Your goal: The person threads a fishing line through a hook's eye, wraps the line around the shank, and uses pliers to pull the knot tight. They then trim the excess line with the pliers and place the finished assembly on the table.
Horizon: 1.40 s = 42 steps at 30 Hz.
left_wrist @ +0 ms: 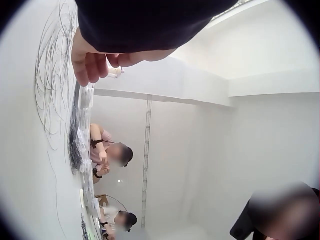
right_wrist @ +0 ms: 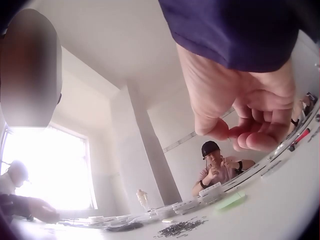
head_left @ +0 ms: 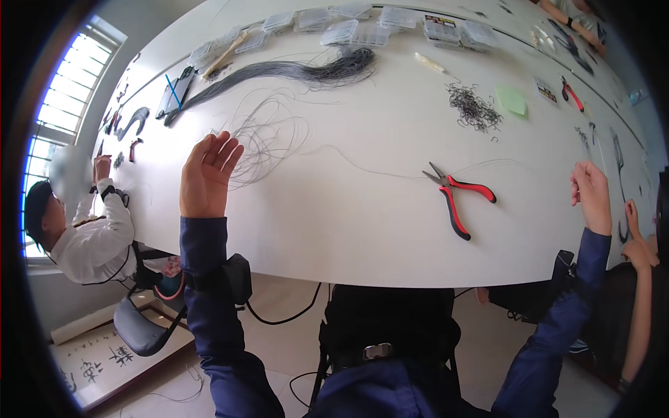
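My left hand is raised beside a loose coil of thin grey line, palm up and fingers loosely bent, with nothing visible in it. In the left wrist view, the left hand shows below the dark sleeve. One strand runs right from the coil, past red-handled pliers lying with their handles apart. At the right, my right hand is raised with curled fingers. In the right wrist view, the right hand brings thumb and forefinger together on what looks like the thin line, barely visible.
A long grey bundle of line lies behind the coil. Clear plastic boxes line the back. Small dark hooks are piled near a green note. Another person sits at the left; others are at the right and far side.
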Each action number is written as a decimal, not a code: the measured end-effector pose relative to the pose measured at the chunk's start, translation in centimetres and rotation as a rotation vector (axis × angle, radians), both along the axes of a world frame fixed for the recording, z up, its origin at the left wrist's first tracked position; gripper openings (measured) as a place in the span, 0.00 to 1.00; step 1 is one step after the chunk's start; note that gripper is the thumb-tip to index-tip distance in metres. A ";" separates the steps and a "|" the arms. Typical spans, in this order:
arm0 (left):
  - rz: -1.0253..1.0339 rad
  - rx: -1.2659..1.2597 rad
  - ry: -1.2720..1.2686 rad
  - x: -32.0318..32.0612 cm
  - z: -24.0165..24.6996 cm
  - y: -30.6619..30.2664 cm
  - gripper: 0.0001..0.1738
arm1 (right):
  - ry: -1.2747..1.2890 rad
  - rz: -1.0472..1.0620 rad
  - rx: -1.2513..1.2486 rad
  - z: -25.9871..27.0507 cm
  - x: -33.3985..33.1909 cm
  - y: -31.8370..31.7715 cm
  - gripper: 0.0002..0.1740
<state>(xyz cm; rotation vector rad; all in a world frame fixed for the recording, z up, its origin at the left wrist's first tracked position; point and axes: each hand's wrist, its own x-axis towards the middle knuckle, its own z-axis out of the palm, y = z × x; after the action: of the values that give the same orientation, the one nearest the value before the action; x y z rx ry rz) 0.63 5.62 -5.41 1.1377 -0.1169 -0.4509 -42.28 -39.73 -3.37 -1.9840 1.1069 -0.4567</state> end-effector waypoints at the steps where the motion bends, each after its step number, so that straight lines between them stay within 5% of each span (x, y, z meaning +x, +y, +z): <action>1: -0.034 0.057 -0.030 -0.5 0.4 -0.3 0.07 | 0.106 -0.002 -0.044 0.1 0.5 0.5 0.13; 3: -0.098 0.165 -0.098 -1.2 0.9 -0.9 0.07 | 0.322 -0.014 -0.159 1.1 1.3 2.1 0.14; 6: -0.230 0.217 -0.142 -1.6 1.2 -1.0 0.07 | 0.301 0.092 -0.518 1.0 1.5 3.3 0.13; 9: -0.285 0.209 -0.150 -2.3 2.1 -1.9 0.08 | 0.274 0.125 -0.436 3.4 4.8 6.1 0.12; 13: -0.315 0.180 -0.151 -3.5 2.9 -4.0 0.08 | 0.130 0.416 -0.354 5.2 12.3 14.0 0.10; 20: -0.369 0.184 -0.091 -5.7 1.6 -5.6 0.08 | 0.047 0.849 -0.531 -0.9 20.0 18.7 0.10; 23: -0.404 0.209 -0.056 -6.5 1.1 -5.9 0.07 | 0.224 0.839 -0.711 -1.6 21.1 20.3 0.09; 29: -0.608 0.283 0.100 -9.2 0.6 -7.1 0.08 | 0.491 0.898 -0.340 0.9 22.7 19.2 0.10; 32: -0.642 0.278 0.130 -11.0 0.4 -8.4 0.08 | 0.390 0.793 -0.251 1.4 21.9 17.9 0.11; 36: -0.603 0.288 0.116 -11.1 1.3 -8.6 0.09 | 0.183 0.842 -0.606 -0.3 20.3 17.2 0.10; 42: -0.634 0.326 0.143 -10.9 1.3 -7.4 0.08 | 0.387 0.919 -0.485 -0.3 21.3 17.5 0.10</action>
<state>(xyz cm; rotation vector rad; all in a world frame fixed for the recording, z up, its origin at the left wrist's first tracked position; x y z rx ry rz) -10.30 -1.79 -4.09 1.3756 -0.2897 -1.1440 -20.97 -22.27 -3.66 -2.8123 0.1764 0.1848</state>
